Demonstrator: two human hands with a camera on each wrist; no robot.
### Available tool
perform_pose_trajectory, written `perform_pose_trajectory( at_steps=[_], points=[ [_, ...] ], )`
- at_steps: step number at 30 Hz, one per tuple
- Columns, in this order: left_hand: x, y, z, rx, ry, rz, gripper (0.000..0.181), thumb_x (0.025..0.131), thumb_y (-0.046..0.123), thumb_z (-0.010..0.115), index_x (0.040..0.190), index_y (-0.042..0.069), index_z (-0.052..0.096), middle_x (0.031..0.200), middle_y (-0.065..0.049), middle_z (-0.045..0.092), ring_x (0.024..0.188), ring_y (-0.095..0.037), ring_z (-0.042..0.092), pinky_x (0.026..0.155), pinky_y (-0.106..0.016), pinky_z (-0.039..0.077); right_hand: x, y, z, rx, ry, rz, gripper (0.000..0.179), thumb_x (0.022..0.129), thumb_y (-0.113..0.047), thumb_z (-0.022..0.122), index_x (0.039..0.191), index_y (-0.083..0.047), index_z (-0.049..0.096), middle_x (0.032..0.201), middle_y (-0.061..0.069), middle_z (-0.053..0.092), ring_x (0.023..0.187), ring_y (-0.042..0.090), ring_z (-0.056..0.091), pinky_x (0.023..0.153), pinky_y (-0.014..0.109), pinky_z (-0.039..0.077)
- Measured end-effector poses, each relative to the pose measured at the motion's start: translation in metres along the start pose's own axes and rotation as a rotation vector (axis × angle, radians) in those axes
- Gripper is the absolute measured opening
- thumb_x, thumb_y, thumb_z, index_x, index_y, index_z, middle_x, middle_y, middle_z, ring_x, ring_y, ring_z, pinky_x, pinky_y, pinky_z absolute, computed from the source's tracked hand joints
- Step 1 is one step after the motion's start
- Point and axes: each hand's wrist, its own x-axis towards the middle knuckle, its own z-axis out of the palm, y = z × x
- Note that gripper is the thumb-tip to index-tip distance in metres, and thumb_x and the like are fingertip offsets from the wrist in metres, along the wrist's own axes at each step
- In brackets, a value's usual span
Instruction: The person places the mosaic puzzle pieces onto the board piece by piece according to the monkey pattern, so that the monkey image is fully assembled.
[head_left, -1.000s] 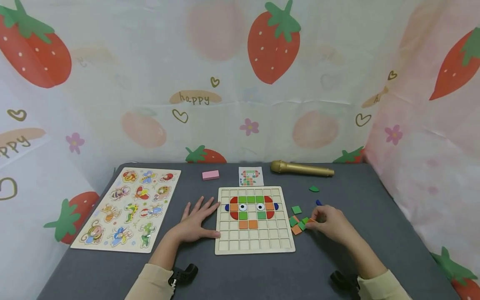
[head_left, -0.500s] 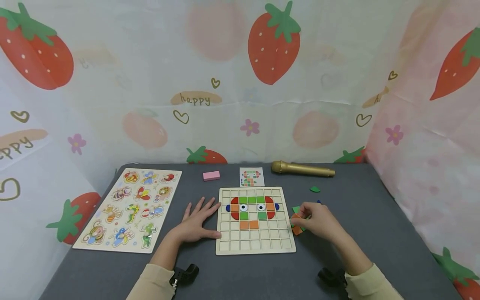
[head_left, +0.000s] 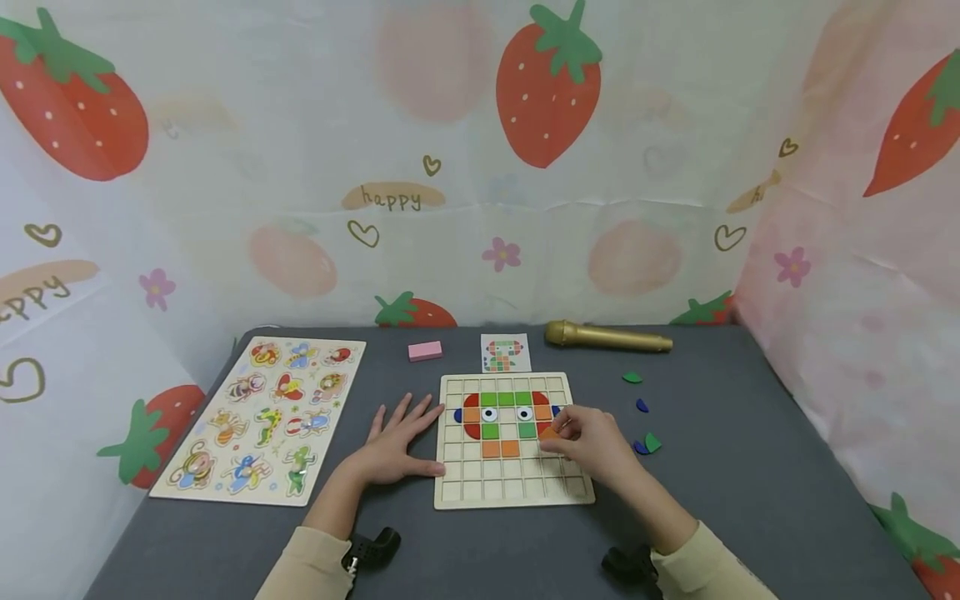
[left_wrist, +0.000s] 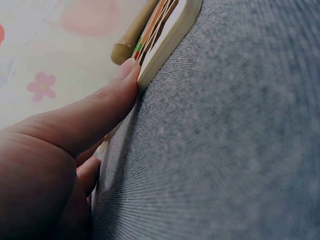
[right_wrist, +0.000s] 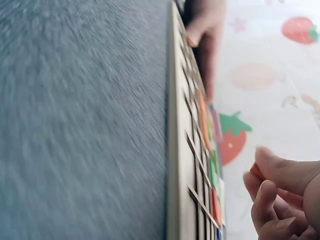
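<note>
My right hand pinches an orange square tile between thumb and fingers, over the right half of a wooden grid board. In the right wrist view the tile shows as a small reddish-orange edge at the fingertips. Red, green, orange, blue and eye-marked tiles form a face pattern in the board's upper rows. My left hand lies with fingers spread at the board's left side. Its thumb touches the board's edge in the left wrist view.
Loose blue and green pieces lie right of the board. Behind it are a pattern card, a gold microphone and a pink block. An insect picture board occupies the table's left side.
My right hand has gone from the loose tiles leftward over the board, bringing the orange tile. Blue and green pieces are uncovered on the right. My left hand stays at the board's edge.
</note>
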Motion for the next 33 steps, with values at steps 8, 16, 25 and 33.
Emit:
perform_pose_trajectory(
  at_steps=[8,16,25,33],
  points=[
    [0.001,0.000,0.000,-0.008,-0.003,0.000,0.101,0.079,0.061,0.078,0.161,0.028,0.029,0.170,-0.003,0.015,0.158,-0.033,-0.007,0.120,-0.062,-0.015,0.002,-0.006,0.025,-0.084,-0.089,-0.146,0.016,0.094,-0.020,0.072,0.108,-0.015,0.080,0.094,-0.005,0.076,0.083,0.010,0.066,0.071,0.027,0.053],
    [0.000,-0.001,0.001,0.003,0.000,0.001,0.101,0.079,0.062,0.077,0.161,0.029,0.028,0.170,-0.002,0.014,0.158,-0.033,-0.006,0.120,-0.062,-0.014,0.001,-0.009,0.038,-0.068,-0.140,-0.197,0.007,0.092,-0.021,0.075,0.087,-0.019,0.070,0.075,-0.011,0.064,0.065,0.004,0.055,0.060,0.022,0.046],
    [0.000,-0.001,0.001,-0.002,-0.004,-0.005,0.101,0.079,0.062,0.077,0.161,0.029,0.028,0.171,-0.003,0.014,0.158,-0.032,-0.007,0.120,-0.062,-0.015,0.001,-0.012,0.045,-0.164,-0.088,-0.241,0.010,0.088,-0.025,0.080,0.080,-0.023,0.074,0.079,-0.011,0.061,0.060,0.003,0.050,0.055,0.021,0.043],
    [0.000,-0.002,0.002,-0.008,0.003,0.009,0.101,0.080,0.062,0.077,0.161,0.028,0.028,0.171,-0.003,0.014,0.158,-0.033,-0.006,0.120,-0.062,-0.014,0.002,-0.015,0.043,-0.193,-0.096,-0.214,0.010,0.086,-0.025,0.082,0.094,-0.020,0.076,0.079,-0.011,0.062,0.063,0.003,0.052,0.055,0.022,0.044]
  ],
)
